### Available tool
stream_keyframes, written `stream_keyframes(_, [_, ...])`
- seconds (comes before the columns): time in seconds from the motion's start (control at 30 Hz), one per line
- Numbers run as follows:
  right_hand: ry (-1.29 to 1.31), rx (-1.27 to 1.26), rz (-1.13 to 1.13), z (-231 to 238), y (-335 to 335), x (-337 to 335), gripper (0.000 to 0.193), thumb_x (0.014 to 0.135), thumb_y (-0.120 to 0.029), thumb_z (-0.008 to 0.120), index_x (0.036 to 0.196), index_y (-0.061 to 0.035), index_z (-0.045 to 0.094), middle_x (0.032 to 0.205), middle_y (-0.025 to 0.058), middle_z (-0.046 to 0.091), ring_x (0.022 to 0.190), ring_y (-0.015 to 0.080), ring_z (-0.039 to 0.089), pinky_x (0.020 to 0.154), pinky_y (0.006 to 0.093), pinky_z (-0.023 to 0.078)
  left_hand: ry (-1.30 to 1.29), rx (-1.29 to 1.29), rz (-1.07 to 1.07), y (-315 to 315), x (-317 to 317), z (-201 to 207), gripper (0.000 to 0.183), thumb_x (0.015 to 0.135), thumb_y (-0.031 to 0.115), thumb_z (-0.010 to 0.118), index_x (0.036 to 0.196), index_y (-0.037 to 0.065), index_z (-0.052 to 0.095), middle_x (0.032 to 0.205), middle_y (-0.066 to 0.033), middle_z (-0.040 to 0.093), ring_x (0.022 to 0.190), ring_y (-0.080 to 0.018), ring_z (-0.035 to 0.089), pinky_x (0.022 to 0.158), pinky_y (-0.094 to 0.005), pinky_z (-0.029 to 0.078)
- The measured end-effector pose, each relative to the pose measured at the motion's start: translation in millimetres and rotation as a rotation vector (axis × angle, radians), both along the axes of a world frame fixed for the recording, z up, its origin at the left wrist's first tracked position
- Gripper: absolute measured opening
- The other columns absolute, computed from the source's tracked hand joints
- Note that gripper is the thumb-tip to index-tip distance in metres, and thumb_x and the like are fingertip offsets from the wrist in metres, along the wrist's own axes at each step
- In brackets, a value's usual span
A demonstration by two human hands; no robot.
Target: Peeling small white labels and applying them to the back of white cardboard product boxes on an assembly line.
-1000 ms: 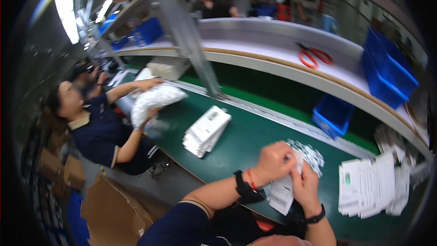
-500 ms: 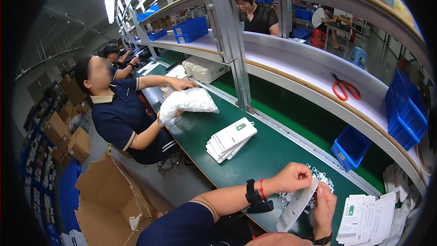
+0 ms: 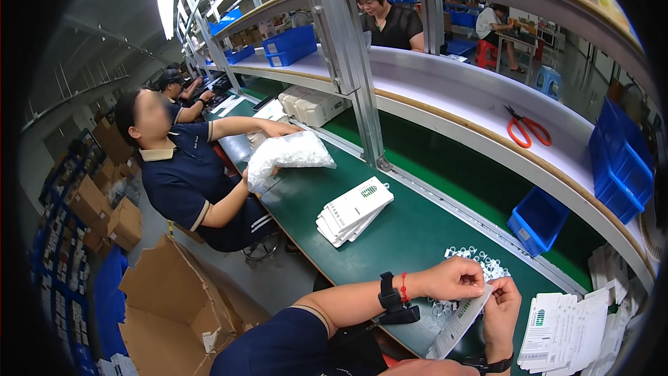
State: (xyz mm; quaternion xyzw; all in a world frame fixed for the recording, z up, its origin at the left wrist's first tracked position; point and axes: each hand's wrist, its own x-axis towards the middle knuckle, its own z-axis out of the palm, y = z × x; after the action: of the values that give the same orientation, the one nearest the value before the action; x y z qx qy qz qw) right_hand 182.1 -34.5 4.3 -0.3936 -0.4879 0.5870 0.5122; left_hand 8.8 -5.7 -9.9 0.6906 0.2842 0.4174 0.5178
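Pinching a slim white carton [image 3: 456,326] at its far end, both hands engaged

Green workbench [image 3: 300,217] extends beneath and beyond both hands. To the right of the right hand [image 3: 504,310]: fanned pile of white cartons [image 3: 562,338], the larger batch; no ring made out on it. Judged to be the portion left.

Beyond the left hand [image 3: 451,280] and off to its left: smaller, stepped stack of cartons [image 3: 356,207], its top one showing a small white ring at the far corner. Judged to be the done portion; whether the lower ones carry rings, cannot tell.

In work: the single slim carton, tilted, upper end between the hands, lower end toward the body. Left thumb and fingertips pinch the top edge; right thumb and fingers grip the same end just beside. Ring between the fingertips: cannot tell. Piece judged partway.

Just beyond the hands: loose white rings [image 3: 479,257] heaped on the bench, supply judged ample.

Writing: green block mark on the pile and stack, with fine dark print below it. Lettering on the held carton too slanted and small to read.
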Motion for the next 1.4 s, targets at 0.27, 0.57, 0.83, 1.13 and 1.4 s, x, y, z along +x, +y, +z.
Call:
stream_keyframes(0.27, [0.239,0.142,-0.048,-2,3,1,0.018,0.083,0.005,0.054,0.078,-0.0066,0.041,0.078,0.002,0.048,0.071,0.0068,0.043,0.067,0.0197,0.039,0.116,0.286,0.213,1,3,0,0.042,0.083,0.012,0.067,0.12,0.004,0.051,0.082,-0.001,0.057,0.073,-0.0072,0.053,0.063,-0.0198,0.042])
stream_keyframes(0.57, [0.103,0.2,-0.155,-5,7,4,0.018,0.082,0.007,0.05,0.078,-0.0067,0.039,0.077,0.0012,0.045,0.07,0.0068,0.04,0.066,0.0196,0.037,-0.244,-0.399,-0.151,1,2,3,0.064,0.084,0.002,0.063,0.14,-0.001,0.031,0.11,-0.0132,0.062,0.098,-0.0125,0.06,0.081,-0.0256,0.05])
stream_keyframes(0.83, [-0.049,0.204,-0.19,-8,11,3,0.007,0.084,0.005,0.054,0.09,0.0018,0.054,0.087,0.0068,0.058,0.082,0.0092,0.054,0.072,0.0212,0.043,-0.303,-0.209,0.112,6,-1,4,0.054,0.087,0.001,0.06,0.135,-0.001,0.036,0.111,-0.0113,0.061,0.098,-0.0122,0.06,0.082,-0.0249,0.05])
stream_keyframes(1.13, [-0.274,0.124,0.043,-7,0,-6,0.016,0.09,-0.001,0.054,0.103,0.0071,0.054,0.083,0.0071,0.065,0.071,0.0065,0.058,0.063,0.0181,0.043,-0.483,-0.084,0.473,14,-5,2,0.031,0.09,0.002,0.055,0.118,-0.004,0.043,0.108,-0.0103,0.06,0.097,-0.0111,0.059,0.082,-0.0246,0.05])
stream_keyframes(1.4, [0.038,0.008,0.136,-5,-4,-9,0.009,0.092,-0.003,0.052,0.098,0.004,0.053,0.09,0.0101,0.066,0.079,0.0087,0.061,0.073,0.0211,0.046,-0.911,-0.391,-0.21,10,-15,11,0.055,0.094,0.034,0.051,0.135,0.002,0.035,0.128,-0.0142,0.05,0.115,-0.0195,0.053,0.097,-0.0346,0.044])
